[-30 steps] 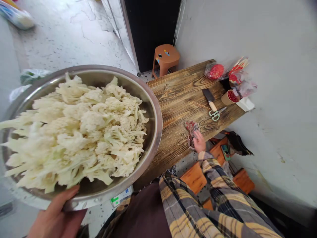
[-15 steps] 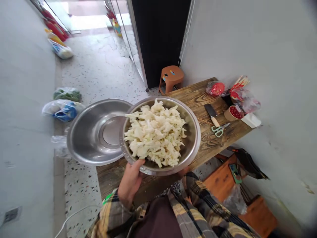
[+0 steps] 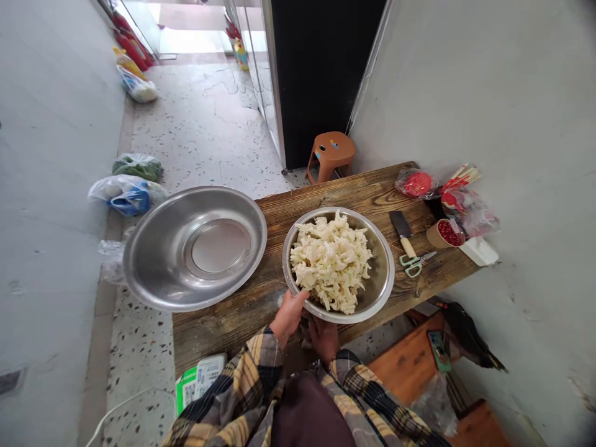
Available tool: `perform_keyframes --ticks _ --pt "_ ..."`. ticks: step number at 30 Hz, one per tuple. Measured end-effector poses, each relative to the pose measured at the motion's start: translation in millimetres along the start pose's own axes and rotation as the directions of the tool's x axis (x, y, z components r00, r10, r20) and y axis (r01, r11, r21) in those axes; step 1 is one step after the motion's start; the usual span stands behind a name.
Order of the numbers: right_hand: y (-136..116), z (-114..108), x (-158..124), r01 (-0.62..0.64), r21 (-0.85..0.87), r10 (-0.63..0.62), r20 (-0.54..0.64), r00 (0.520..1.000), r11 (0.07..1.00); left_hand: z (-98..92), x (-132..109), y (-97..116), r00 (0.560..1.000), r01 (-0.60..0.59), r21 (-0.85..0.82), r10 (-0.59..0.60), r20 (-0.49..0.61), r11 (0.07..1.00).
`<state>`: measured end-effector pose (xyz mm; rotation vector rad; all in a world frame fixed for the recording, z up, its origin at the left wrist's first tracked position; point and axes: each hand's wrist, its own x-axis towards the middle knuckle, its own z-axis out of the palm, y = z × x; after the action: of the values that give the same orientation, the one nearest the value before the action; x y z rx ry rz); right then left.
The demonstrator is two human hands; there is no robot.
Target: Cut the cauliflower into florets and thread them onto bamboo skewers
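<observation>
Now holding the stainless-steel bowl (image 3: 380, 273) lower than half a second ago, keeping it over the wooden table (image 3: 242, 316), between the larger stainless-steel basin (image 3: 158, 248) on one side and the cleaver (image 3: 400, 225) and green-handled scissors (image 3: 412, 266) on the other. Leaving a strip of tabletop showing between bowl and basin, instead of overlapping the basin's edge in this view. Carrying a heap of cauliflower florets (image 3: 333, 261), piling up in the middle and sitting inside the rim. Grasping the near-left rim with the left hand (image 3: 287, 316), lapping the thumb over the steel and curling the other fingers away out of sight. No longer reaching out across the tabletop to a crumpled cloth with the right hand (image 3: 325, 338), but tucking it in under the near side of the bowl, just beside the left; hiding those fingers too much for telling clenching from supporting, or whether holding anything. Judging by the low position, probably resting or nearly resting the bowl on the wood, though not showing enough of the base for certainty. Seeming thus to be passing from one-handed carrying to placing, working with both hands together rather than apart.
</observation>
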<state>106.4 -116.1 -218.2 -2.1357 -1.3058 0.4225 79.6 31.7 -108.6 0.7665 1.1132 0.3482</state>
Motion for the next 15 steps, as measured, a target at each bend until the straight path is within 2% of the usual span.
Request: perform_keyframes --ticks 3,5,6,7,9,10,12,13,15 --pt "2 2 -1 -0.041 -0.025 0.04 -0.032 0.999 0.999 -13.5 -1 0 0.998 -0.018 0.256 0.003 0.057 0.966" --pt "5 4 -3 -0.056 -0.035 0.054 -0.042 0.998 0.998 -34.2 -10 2 0.997 -0.052 0.409 0.02 0.08 0.911" --pt "7 4 -3 -0.063 -0.037 0.061 -0.045 0.997 0.997 -49.4 -17 2 0.994 -0.108 0.489 0.077 0.083 0.865" --pt "8 4 -4 -0.069 -0.038 0.067 -0.045 0.997 0.997 -68.1 -25 0 0.982 -0.184 0.576 0.169 0.08 0.797" --pt "9 3 -6 -0.071 -0.027 0.07 -0.035 0.997 0.997 -113.7 -45 -8 0.905 -0.322 0.779 0.415 0.088 0.538" --pt "7 3 -7 -0.066 -0.016 0.065 -0.025 0.998 0.998 -138.9 -57 -15 0.859 -0.313 0.857 0.507 0.072 0.409" --pt "-3 6 -8 -0.05 0.008 0.05 -0.001 0.999 0.999 -188.1 -82 -34 0.79 -0.169 0.96 0.613 -0.003 0.223" --pt "-12 10 -7 -0.034 0.032 0.033 0.013 0.999 0.999 -209.6 -94 -45 0.776 -0.078 0.983 0.629 -0.046 0.168" --pt "-37 25 -6 0.021 0.108 -0.026 0.053 0.998 0.994 -241.7 -113 -66 0.771 0.075 0.99 0.624 -0.131 0.116"
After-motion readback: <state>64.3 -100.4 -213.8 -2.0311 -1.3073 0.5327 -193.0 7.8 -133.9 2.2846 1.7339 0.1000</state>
